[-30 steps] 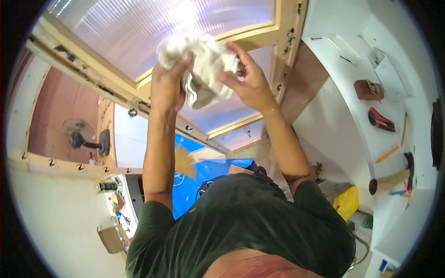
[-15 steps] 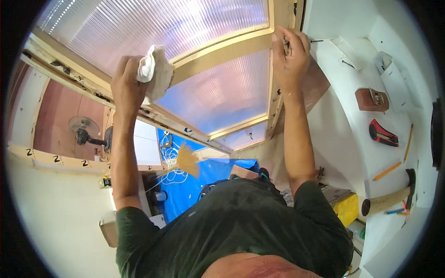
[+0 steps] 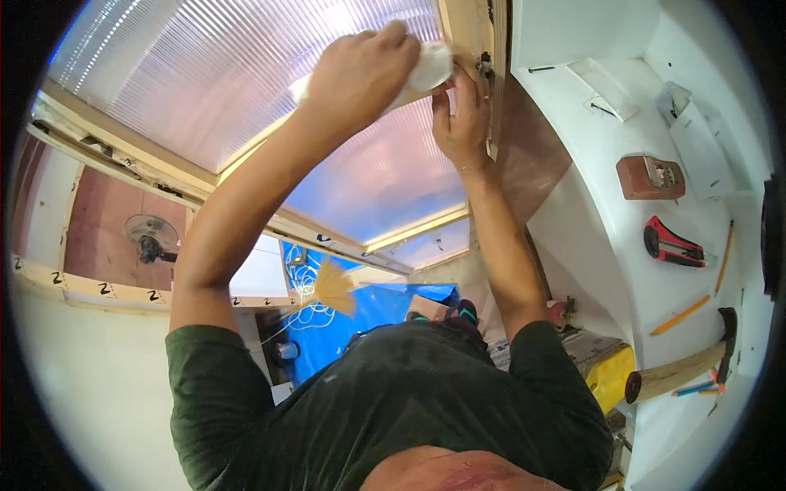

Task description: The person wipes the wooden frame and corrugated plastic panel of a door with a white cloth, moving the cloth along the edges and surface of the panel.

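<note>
Along the crossbar of the pale wooden frame (image 3: 460, 31), between the ribbed upper panel (image 3: 237, 69) and the lower panel (image 3: 381, 176), the person's left hand (image 3: 360, 72) holds a white cloth (image 3: 434, 67). Its fingers are closed over the cloth, which shows on both sides of the hand, and one end of it comes close to the right side post of the frame. The right hand (image 3: 463, 123) is just beside this end, with its fingers bent near the post and the dark fitting (image 3: 484, 64); whether it grasps the wood, pinches the cloth or only rests there, one cannot tell. Judging from this posture, the step in hand is probably wiping the crossbar. The next move would call for flat, even pressure of the cloth along the wood, with care where the bar meets the post, because the cloth could catch on the fitting. On the white shelf (image 3: 606, 270) at the right, well apart from both hands, lie a red and black cutter knife (image 3: 675, 244) and a hammer (image 3: 675, 379).
</note>
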Action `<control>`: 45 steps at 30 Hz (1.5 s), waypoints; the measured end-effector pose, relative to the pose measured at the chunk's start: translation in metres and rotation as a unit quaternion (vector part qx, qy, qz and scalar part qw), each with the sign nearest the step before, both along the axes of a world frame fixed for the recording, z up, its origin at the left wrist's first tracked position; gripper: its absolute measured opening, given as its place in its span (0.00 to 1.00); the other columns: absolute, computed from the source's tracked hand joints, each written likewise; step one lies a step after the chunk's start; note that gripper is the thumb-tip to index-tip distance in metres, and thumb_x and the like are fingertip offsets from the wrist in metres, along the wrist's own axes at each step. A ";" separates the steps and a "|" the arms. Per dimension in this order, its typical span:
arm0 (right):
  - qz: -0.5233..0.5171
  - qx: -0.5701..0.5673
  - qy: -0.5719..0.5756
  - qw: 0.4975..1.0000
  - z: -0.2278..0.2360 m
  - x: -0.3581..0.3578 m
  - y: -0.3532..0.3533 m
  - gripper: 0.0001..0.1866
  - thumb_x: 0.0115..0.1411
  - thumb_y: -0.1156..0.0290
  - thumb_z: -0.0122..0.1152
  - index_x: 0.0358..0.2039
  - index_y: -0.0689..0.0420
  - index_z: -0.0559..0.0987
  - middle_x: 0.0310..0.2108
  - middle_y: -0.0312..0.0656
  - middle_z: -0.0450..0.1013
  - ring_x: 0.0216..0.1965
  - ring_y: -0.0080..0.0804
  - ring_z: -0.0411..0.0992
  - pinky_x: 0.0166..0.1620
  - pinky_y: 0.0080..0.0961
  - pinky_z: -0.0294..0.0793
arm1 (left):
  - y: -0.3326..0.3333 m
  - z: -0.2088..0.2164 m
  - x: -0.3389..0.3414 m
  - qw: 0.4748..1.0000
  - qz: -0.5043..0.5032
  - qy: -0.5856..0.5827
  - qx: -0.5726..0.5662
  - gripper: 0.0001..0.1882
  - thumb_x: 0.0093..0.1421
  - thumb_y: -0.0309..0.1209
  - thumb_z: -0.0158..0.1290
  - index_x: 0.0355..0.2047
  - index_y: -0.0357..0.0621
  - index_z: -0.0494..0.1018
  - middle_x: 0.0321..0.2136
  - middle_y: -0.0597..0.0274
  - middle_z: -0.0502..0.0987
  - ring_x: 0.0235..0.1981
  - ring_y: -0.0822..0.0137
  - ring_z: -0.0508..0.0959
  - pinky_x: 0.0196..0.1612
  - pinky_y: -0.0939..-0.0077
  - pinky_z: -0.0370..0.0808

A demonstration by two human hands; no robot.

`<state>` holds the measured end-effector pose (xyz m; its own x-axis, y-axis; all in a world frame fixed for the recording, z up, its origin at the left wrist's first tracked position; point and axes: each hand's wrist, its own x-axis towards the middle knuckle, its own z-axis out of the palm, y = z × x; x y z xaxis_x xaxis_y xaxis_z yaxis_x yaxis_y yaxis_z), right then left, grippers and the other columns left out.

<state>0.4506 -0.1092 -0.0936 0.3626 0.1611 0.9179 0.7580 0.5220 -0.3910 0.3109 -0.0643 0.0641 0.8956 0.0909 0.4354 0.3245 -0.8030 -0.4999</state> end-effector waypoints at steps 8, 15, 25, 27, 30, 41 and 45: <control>-0.005 0.043 0.054 0.998 -0.006 0.007 -0.005 0.20 0.56 0.86 0.55 0.51 0.61 0.78 0.53 0.51 0.74 0.54 0.50 0.73 0.55 0.40 0.73 | -0.008 0.005 -0.010 0.991 0.123 -0.014 -0.057 0.10 0.56 0.33 0.61 0.35 0.43 0.74 0.34 0.55 0.80 0.34 0.51 0.84 0.35 0.57 0.81; 0.001 -0.002 0.045 0.999 -0.005 0.008 -0.025 0.15 0.56 0.85 0.56 0.43 0.60 0.81 0.48 0.47 0.76 0.52 0.48 0.74 0.55 0.41 0.73 | -0.012 0.004 -0.029 0.992 0.121 -0.021 -0.042 0.11 0.54 0.33 0.62 0.36 0.45 0.75 0.33 0.56 0.79 0.32 0.51 0.83 0.34 0.58 0.81; 0.085 -0.087 0.094 0.988 -0.049 0.003 -0.049 0.12 0.56 0.87 0.56 0.39 0.62 0.82 0.40 0.48 0.79 0.45 0.46 0.78 0.49 0.36 0.77 | -0.011 0.012 -0.011 0.988 0.145 0.016 -0.050 0.11 0.56 0.31 0.61 0.37 0.45 0.73 0.35 0.56 0.79 0.35 0.50 0.83 0.37 0.54 0.80; 0.099 -0.159 0.116 0.975 -0.078 -0.002 -0.076 0.12 0.56 0.87 0.55 0.38 0.62 0.82 0.40 0.49 0.79 0.44 0.46 0.79 0.49 0.35 0.77 | -0.005 0.011 -0.057 0.980 0.191 0.012 -0.060 0.09 0.56 0.32 0.60 0.35 0.45 0.73 0.34 0.57 0.79 0.34 0.51 0.83 0.37 0.55 0.80; 0.117 -0.224 0.166 0.953 -0.112 -0.018 -0.110 0.12 0.56 0.87 0.54 0.38 0.63 0.82 0.40 0.49 0.79 0.44 0.45 0.79 0.48 0.34 0.77 | -0.008 0.006 -0.068 0.979 0.200 0.005 -0.046 0.07 0.57 0.32 0.58 0.34 0.45 0.74 0.34 0.57 0.79 0.34 0.51 0.84 0.37 0.56 0.81; 0.215 -0.325 0.171 0.905 -0.169 -0.062 -0.122 0.09 0.59 0.86 0.55 0.37 0.63 0.82 0.37 0.50 0.78 0.40 0.45 0.79 0.43 0.34 0.78 | -0.015 0.004 0.019 0.990 0.129 0.011 -0.057 0.11 0.55 0.32 0.62 0.36 0.42 0.74 0.35 0.54 0.80 0.36 0.48 0.83 0.38 0.54 0.81; 0.242 -0.396 0.163 0.871 -0.192 -0.062 -0.135 0.09 0.58 0.84 0.56 0.36 0.63 0.82 0.37 0.52 0.78 0.41 0.49 0.78 0.45 0.37 0.77 | -0.005 0.007 -0.066 0.976 0.199 -0.022 -0.084 0.07 0.58 0.32 0.58 0.36 0.46 0.74 0.35 0.55 0.80 0.35 0.47 0.83 0.38 0.51 0.79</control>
<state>0.3886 -0.2438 -0.2860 0.2965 0.9028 0.3115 0.3056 0.2193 -0.9266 0.2449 -0.0696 0.0709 0.7554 0.5010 0.4224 0.6458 -0.6785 -0.3502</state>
